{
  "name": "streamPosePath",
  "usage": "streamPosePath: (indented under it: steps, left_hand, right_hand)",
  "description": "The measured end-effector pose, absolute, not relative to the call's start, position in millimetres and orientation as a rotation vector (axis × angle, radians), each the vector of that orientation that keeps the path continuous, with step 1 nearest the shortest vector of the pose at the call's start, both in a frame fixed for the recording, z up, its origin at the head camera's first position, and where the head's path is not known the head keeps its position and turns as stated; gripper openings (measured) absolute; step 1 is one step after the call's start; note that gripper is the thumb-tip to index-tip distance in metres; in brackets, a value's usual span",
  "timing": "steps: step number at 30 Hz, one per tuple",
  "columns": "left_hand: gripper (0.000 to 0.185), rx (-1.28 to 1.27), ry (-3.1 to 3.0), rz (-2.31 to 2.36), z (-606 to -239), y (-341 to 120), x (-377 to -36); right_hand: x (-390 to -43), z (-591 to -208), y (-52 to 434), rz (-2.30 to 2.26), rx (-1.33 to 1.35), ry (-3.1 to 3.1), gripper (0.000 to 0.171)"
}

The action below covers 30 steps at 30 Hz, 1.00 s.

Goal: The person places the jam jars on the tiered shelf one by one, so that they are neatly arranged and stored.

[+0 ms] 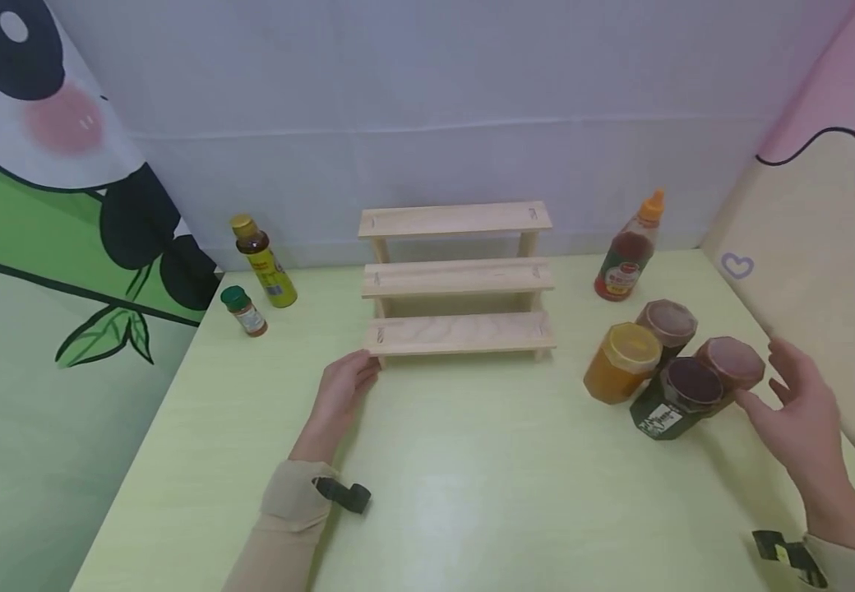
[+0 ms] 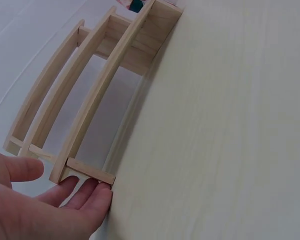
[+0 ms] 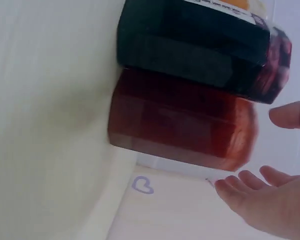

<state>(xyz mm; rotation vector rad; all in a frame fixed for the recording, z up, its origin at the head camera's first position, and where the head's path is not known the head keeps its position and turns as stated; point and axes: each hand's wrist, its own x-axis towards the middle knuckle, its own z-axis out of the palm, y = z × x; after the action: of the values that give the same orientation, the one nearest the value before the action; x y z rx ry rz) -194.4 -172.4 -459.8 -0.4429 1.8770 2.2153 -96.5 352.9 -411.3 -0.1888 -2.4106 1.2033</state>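
Shelf (image 1: pixel 457 279), bare wood, three steps, upright; landmark for this entry. Left hand (image 1: pixel 346 386): at the shelf's near left corner, fingertips on the end of the lowest step, thumb apart from them, no firm grip seen. Jars, four, lidded, in a close cluster right of the shelf's lowest step: amber jar (image 1: pixel 622 362) nearest it, rear jar (image 1: pixel 667 319) behind, dark jar (image 1: pixel 667 403) foremost, red jar (image 1: pixel 732 362) farthest out. Right hand (image 1: pixel 801 411): beyond the red jar from the shelf, thumb and fingers spread, holding nothing.

Hazards, as judged: a grasp on the red jar may knock the dark jar close beside it, for want of finger room; smooth sides may slip in a loose hold; a push from the left fingertips may skew the shelf, which looks light.

Outlying stock: sauce bottle (image 1: pixel 627 255), orange cap, right of the shelf; yellow bottle (image 1: pixel 268 267) and small green-capped bottle (image 1: pixel 246 312), left of it.

Surface: table (image 1: pixel 472 477), pale yellow, under the shelf. Room: plain lilac cloth (image 1: pixel 435 82) behind the shelf; cartoon-printed panel (image 1: pixel 102 288) to its left; cream-and-pink panel (image 1: pixel 805 230), heart drawn on, to its right.
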Motion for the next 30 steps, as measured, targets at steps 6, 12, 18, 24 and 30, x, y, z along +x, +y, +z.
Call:
streamPosePath:
  steps: [6, 12, 18, 24, 30]
  left_hand:
    - [0.044, -0.442, 1.935, 2.226, -464, -170, -197]
    - [0.042, -0.427, 1.951, 2.237, -467, -169, -198]
    - [0.041, -0.375, 2.001, 2.206, -466, -167, -199]
    - [0.041, -0.384, 2.014, 2.182, -467, -166, -199]
    - [0.04, -0.396, 2.016, 2.186, -467, -163, -198]
  right_hand:
    - [-98, -427, 367, 1.31, -0.122, -2.513, 0.082]
    - [-101, -439, 376, 1.795, -0.043, -2.328, 0.083]
    - [-104, -447, 380, 2.045, 0.051, -2.106, 0.067]
    - [-107, -450, 387, 2.002, 0.024, -2.188, 0.056]
    - [-109, -451, 392, 1.984, 0.011, -2.267, 0.054]
